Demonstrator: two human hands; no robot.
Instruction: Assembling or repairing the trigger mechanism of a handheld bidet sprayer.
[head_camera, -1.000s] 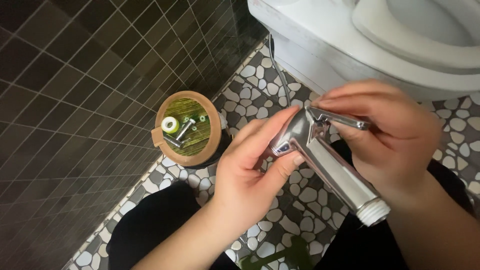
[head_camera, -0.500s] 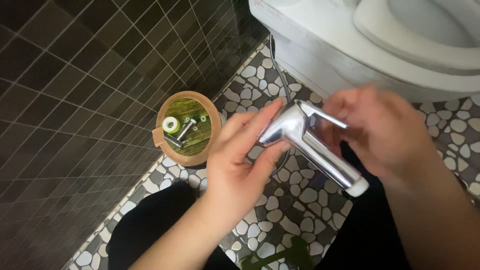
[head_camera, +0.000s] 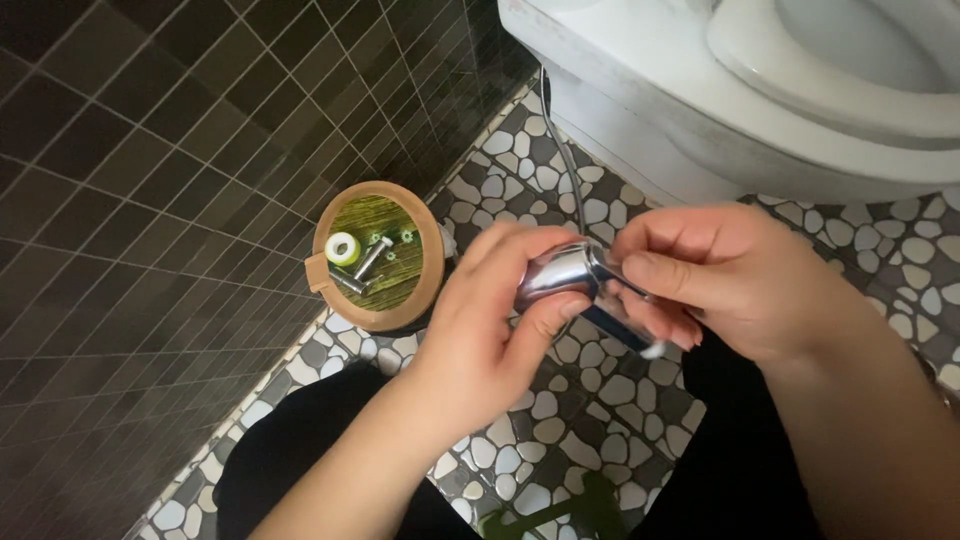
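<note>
White toilet above pebble floor. Both hands grip a chrome sprayer head at mid-air: left hand wraps its body to steady it, right hand fingers pinch the lever. Round wooden dish keeps small screws nearby.

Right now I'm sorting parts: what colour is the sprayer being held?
Shiny silver sprayer, head view.

shiny chrome bidet sprayer, rounded head end up, body angled down to the right, mostly covered, held over the pebble floor just below the toilet
</note>
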